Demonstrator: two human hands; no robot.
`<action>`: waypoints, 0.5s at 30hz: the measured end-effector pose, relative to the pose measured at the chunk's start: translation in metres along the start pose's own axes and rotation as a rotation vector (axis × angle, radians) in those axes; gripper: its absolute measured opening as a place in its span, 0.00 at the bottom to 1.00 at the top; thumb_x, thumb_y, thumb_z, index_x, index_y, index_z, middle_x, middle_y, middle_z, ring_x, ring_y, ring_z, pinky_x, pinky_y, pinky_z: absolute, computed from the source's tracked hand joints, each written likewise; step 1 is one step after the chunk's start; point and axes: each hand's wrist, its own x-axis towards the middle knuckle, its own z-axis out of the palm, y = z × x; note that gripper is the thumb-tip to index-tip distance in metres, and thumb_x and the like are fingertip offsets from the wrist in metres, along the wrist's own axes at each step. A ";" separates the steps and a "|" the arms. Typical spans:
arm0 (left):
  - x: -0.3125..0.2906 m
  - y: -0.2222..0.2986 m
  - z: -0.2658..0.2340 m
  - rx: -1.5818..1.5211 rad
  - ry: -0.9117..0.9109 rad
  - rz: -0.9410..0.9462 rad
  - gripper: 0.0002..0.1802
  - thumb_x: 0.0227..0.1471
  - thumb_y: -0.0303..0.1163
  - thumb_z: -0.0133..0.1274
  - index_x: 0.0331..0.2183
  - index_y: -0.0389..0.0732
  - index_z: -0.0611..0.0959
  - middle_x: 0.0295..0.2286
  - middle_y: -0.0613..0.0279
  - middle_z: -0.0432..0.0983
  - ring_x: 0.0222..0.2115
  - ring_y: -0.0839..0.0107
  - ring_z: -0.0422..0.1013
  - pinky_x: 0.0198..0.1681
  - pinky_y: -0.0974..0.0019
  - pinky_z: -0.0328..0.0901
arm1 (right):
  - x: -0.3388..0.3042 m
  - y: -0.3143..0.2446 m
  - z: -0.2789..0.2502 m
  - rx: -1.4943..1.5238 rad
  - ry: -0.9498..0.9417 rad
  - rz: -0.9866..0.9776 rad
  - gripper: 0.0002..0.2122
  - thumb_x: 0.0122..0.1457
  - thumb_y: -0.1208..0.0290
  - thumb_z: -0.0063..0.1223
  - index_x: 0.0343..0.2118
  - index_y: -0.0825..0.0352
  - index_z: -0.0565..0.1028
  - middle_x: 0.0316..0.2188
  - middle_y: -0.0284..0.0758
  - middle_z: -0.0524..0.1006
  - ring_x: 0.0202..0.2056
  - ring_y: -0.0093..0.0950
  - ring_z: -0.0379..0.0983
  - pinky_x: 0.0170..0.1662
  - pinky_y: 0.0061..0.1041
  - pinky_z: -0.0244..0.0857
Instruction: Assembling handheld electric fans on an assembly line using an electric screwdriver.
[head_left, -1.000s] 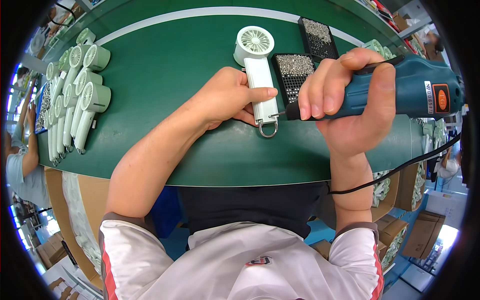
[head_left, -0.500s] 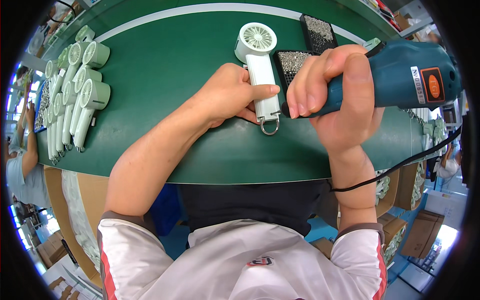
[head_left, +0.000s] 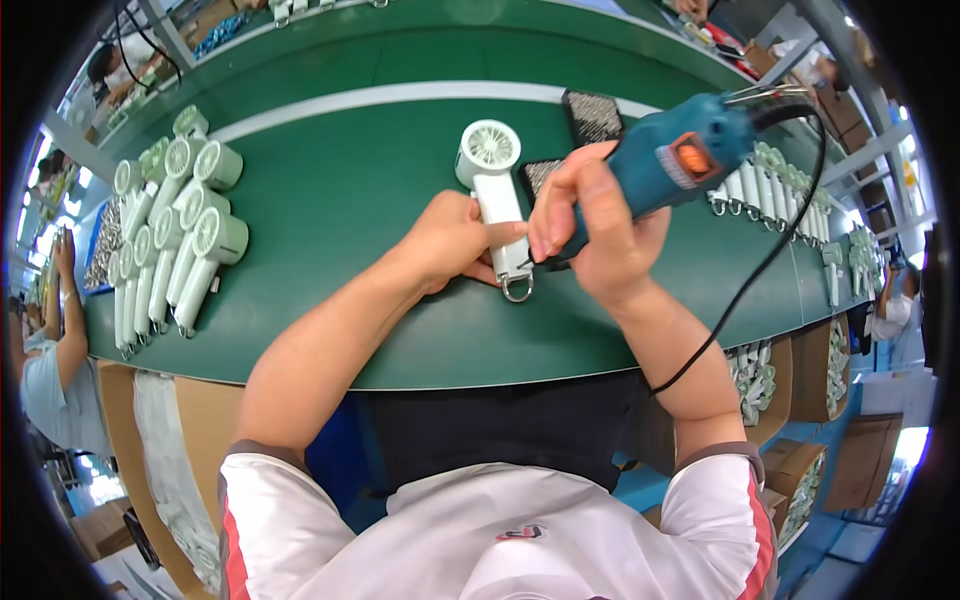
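Note:
A pale green handheld fan (head_left: 497,205) lies on the green bench, its round head away from me and a metal loop at its near end. My left hand (head_left: 452,242) is closed around the fan's handle from the left, thumb across the top. In my right hand (head_left: 600,215) is a blue electric screwdriver (head_left: 672,155), gripped with the fingers wrapped round its body. Its bit points left at the handle's near end, close to the loop; whether it touches a screw is too small to tell.
Several pale fans (head_left: 185,235) are piled at the left, with more in a row (head_left: 770,190) at the right. Black screw trays (head_left: 595,118) stand beyond my right hand. The screwdriver's black cord (head_left: 745,290) hangs over my right forearm. Cardboard boxes (head_left: 205,430) stand below the bench edge.
The view has shifted, showing more of the bench's far side. The screwdriver has tilted, its rear end now pointing up and away. My left hand still grips the fan.

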 end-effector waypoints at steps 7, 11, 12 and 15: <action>-0.003 -0.005 -0.002 0.031 0.012 0.050 0.20 0.56 0.34 0.64 0.41 0.24 0.81 0.33 0.47 0.82 0.32 0.62 0.82 0.32 0.61 0.80 | -0.004 -0.043 -0.056 -0.329 -0.038 -0.499 0.22 0.69 0.51 0.43 0.47 0.69 0.73 0.23 0.39 0.75 0.25 0.35 0.73 0.29 0.39 0.74; -0.005 -0.004 0.003 0.112 0.090 0.136 0.20 0.53 0.32 0.66 0.41 0.24 0.80 0.31 0.49 0.83 0.30 0.65 0.82 0.30 0.63 0.79 | -0.017 -0.077 -0.131 -1.476 -0.251 -0.666 0.24 0.59 0.51 0.63 0.46 0.70 0.77 0.32 0.40 0.81 0.27 0.33 0.77 0.36 0.30 0.74; -0.004 -0.006 0.004 0.183 0.119 0.168 0.21 0.52 0.32 0.66 0.41 0.25 0.81 0.31 0.49 0.83 0.30 0.65 0.82 0.29 0.64 0.79 | -0.021 -0.070 -0.144 -1.449 -0.312 -0.606 0.23 0.55 0.57 0.70 0.46 0.70 0.77 0.34 0.40 0.82 0.30 0.34 0.80 0.37 0.31 0.76; -0.009 -0.003 0.009 0.376 0.291 0.301 0.24 0.48 0.36 0.69 0.39 0.26 0.81 0.29 0.49 0.83 0.30 0.66 0.82 0.31 0.64 0.77 | -0.036 -0.044 -0.179 -1.531 -0.431 -0.510 0.20 0.54 0.64 0.71 0.45 0.69 0.77 0.37 0.41 0.83 0.34 0.38 0.82 0.37 0.35 0.77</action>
